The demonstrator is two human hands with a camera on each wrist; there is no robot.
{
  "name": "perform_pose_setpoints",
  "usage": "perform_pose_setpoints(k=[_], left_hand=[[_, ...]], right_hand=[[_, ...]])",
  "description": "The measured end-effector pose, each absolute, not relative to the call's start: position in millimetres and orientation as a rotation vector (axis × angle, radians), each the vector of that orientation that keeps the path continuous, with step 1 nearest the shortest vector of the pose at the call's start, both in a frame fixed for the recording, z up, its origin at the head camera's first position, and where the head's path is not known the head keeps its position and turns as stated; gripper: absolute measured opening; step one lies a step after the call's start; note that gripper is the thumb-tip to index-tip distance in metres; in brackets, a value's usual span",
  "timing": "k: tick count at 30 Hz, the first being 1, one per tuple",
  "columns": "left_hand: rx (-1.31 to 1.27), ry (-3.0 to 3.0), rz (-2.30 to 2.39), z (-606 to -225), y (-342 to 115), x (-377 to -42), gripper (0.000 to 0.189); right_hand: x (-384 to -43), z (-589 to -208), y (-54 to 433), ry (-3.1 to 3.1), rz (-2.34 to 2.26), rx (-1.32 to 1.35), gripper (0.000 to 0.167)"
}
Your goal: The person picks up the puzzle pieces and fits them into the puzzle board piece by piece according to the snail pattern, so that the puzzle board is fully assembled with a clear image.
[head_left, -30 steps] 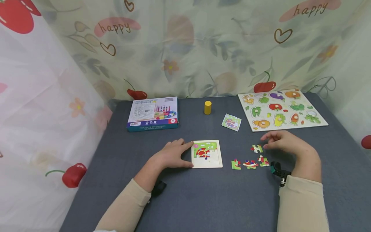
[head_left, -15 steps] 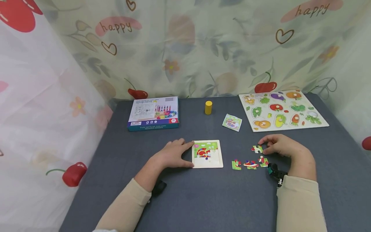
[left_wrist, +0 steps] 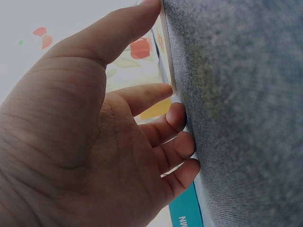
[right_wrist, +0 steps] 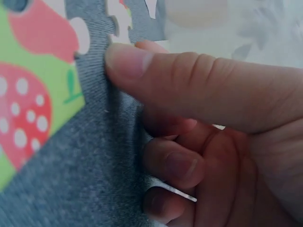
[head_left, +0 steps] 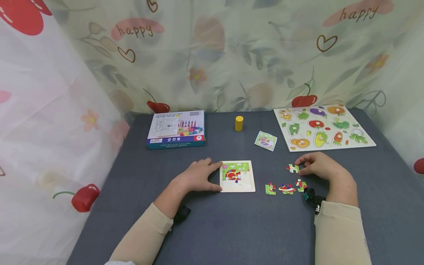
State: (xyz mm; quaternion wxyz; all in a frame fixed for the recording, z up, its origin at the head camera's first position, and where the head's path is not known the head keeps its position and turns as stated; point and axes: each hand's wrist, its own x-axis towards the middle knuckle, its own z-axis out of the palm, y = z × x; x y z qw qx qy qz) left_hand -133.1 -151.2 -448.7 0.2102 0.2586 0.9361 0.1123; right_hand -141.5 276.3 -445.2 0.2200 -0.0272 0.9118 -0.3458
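A square puzzle board [head_left: 237, 190] with a pale frame lies mid-table, part of its colourful picture filled. My left hand [head_left: 197, 176] rests at its left side, the straight index finger touching the upper left corner and the thumb the lower left corner. Right of the board, my right hand [head_left: 326, 167] pinches a small jigsaw piece [head_left: 293, 168] between thumb and index finger. In the right wrist view the thumb tip covers part of this piece's edge. Just below are a strawberry jigsaw piece [head_left: 301, 185], a red-and-blue one [head_left: 287, 189] and a green-and-red one [head_left: 270, 189].
A flat box [head_left: 175, 129] lies at the back left. Behind the board stands a yellow cylinder [head_left: 239, 123], with a small picture card [head_left: 265, 141] to its right. A large vegetable puzzle board [head_left: 322, 128] occupies the back right. Patterned curtains border the table.
My right hand has come left and closed its thumb and index finger on the nearest jigsaw piece, which has shifted slightly away from the others. My left hand stays at the board.
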Motion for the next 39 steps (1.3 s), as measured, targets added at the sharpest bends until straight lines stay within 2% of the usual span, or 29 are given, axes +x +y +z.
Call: perform_pose_setpoints(k=[11, 39], left_hand=[[0.71, 2.607, 0.306, -451, -151, -134, 0.095], [0.735, 2.614, 0.295, -453, -152, -134, 0.094]], right_hand=[[-144, -443, 272, 2.589, -1.018, -0.081, 0.036], [-114, -362, 234, 2.805, -0.99, -0.272, 0.03]])
